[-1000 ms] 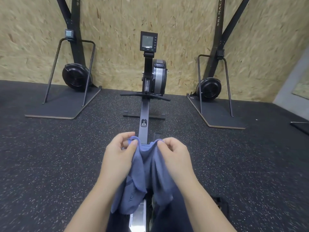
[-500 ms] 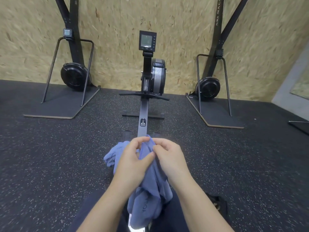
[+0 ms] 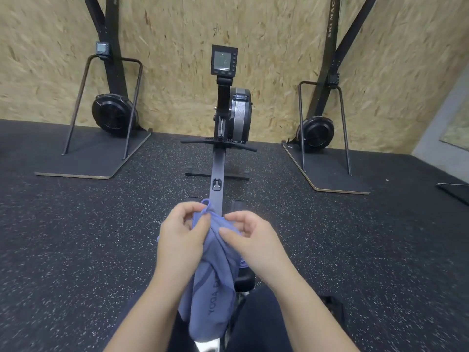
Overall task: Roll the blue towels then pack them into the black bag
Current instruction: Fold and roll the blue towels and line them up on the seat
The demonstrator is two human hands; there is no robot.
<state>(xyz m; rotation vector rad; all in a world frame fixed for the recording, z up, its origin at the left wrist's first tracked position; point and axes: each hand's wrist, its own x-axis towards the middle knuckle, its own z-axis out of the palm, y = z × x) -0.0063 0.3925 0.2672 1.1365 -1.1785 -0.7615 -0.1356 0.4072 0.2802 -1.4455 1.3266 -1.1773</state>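
My left hand [image 3: 184,240] pinches the top edge of the blue towel [image 3: 214,280] between thumb and fingers; my right hand [image 3: 250,241] touches the same edge, fingers loosely curled, grip unclear. The towel hangs bunched over the rowing machine's rail [image 3: 217,168], just before my lap. If my pinch slips, it could drop unrolled. Its print reads "YOGA"; the right-hand mast [image 3: 332,19] reads "SKI MAC".

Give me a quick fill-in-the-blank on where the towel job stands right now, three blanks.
1. Both hands hold a ____ towel.
2. The left hand pinches the towel's top ____.
3. The rail of the ____ machine runs ahead beyond the right hand.

Missing words: blue; edge; rowing
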